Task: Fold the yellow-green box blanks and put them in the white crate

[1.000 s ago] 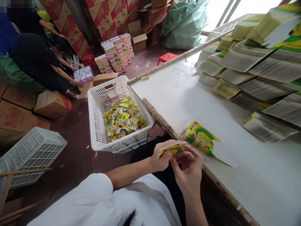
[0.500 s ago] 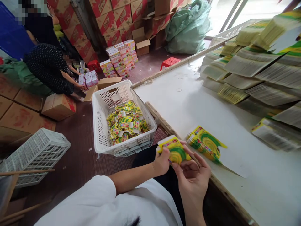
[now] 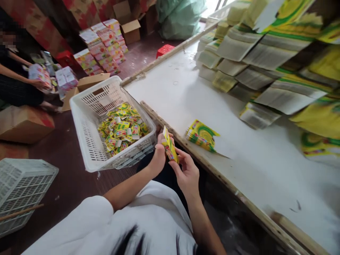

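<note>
Between my two hands is a small yellow and green carton [image 3: 170, 148], tilted, with a white end flap standing open at its upper end. My left hand [image 3: 158, 156] grips its left side near the flap. The fingers of my right hand [image 3: 186, 168] pinch its lower right end. Just beyond, on the white table, lies a short stack of flat yellow and green cartons [image 3: 202, 135]. To the left of my hands stands a white plastic basket [image 3: 91, 156], holding a heap of folded small cartons [image 3: 123, 129].
Tall stacks of flat cartons [image 3: 262, 53] fill the far right of the white table [image 3: 170, 102], which has a wooden edge. Another person [image 3: 16, 74] handles pink packs at the left. A grey crate [image 3: 26, 191] and a cardboard box [image 3: 26, 124] stand on the floor.
The carton has turned from its broad printed face to a narrow, opened-out box shape in my hands. The view has shifted right. The other person now lifts a pink pack.
</note>
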Demonstrator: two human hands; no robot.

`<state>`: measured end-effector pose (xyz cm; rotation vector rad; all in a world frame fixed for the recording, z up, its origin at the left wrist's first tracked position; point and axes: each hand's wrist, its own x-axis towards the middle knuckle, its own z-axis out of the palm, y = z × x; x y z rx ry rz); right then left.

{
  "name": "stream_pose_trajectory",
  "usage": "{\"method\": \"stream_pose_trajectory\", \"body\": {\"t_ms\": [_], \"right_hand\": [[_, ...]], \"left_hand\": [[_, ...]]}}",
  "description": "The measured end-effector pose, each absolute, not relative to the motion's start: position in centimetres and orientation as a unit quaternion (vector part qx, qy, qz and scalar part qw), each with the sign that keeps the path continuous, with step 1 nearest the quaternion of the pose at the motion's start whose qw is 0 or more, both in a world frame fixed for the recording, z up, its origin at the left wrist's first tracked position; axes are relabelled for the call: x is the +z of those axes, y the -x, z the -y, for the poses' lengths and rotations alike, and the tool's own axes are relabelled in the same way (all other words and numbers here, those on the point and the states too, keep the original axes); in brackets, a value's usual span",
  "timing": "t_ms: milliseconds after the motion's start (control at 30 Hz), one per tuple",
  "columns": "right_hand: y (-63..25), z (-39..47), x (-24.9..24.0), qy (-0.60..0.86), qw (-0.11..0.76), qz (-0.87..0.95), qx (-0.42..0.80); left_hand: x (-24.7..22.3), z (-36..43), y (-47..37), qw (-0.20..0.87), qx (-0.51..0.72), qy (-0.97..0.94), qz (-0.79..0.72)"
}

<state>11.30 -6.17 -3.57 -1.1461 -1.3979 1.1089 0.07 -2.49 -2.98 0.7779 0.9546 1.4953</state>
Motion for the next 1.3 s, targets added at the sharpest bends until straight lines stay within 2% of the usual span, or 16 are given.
{"method": "stream_pose_trajectory", "body": {"t_ms": [200,267,367,467,567,633,700,800,900,1033,1133,1233,1300], "right_hand": [[-14.2,4.9,-2.4,0.491,0.528,0.593,0.359],[-15.1,4.6,-1.9,0.504,0.516,0.636,0.274],[-16.0,4.3,-1.5,0.509,0.479,0.712,0.069],[-15.7,4.6,-1.6,0.436,0.439,0.785,-0.016],[-14.6,5.1,-1.9,0.419,0.474,0.774,0.029],[-14.0,5.3,-2.4,0.467,0.546,0.686,0.116],[-13.7,5.2,-2.9,0.488,0.591,0.58,0.276],[-13.5,4.9,-3.6,0.422,0.534,0.474,0.56],[-13.2,4.8,-3.8,0.358,0.457,0.428,0.693],[-13.0,5.3,-3.9,0.333,0.485,0.447,0.674],[-13.1,5.7,-3.8,0.347,0.503,0.559,0.56],[-13.2,5.5,-3.7,0.398,0.485,0.666,0.402],[-13.2,5.1,-3.7,0.433,0.511,0.651,0.358]], "left_hand": [[-3.0,2.0,1.5,0.552,0.587,-0.37,-0.463],[-1.7,1.7,2.9,0.544,0.564,-0.409,-0.468],[0.9,1.2,5.2,0.474,0.54,-0.528,-0.453],[2.7,1.2,6.0,0.397,0.394,-0.686,-0.467],[2.4,1.7,4.9,0.411,0.218,-0.743,-0.48],[1.4,2.3,3.9,0.403,0.208,-0.738,-0.499],[0.2,3.0,3.1,0.361,0.256,-0.74,-0.507],[-1.2,3.8,2.4,0.296,0.318,-0.774,-0.46],[-1.7,4.1,2.2,0.258,0.318,-0.815,-0.41],[-1.4,3.5,2.4,0.28,0.273,-0.826,-0.405],[-1.4,2.7,2.5,0.307,0.271,-0.822,-0.395],[-1.7,2.2,2.3,0.244,0.327,-0.812,-0.417],[-1.7,2.2,2.3,0.168,0.358,-0.788,-0.471]]}}
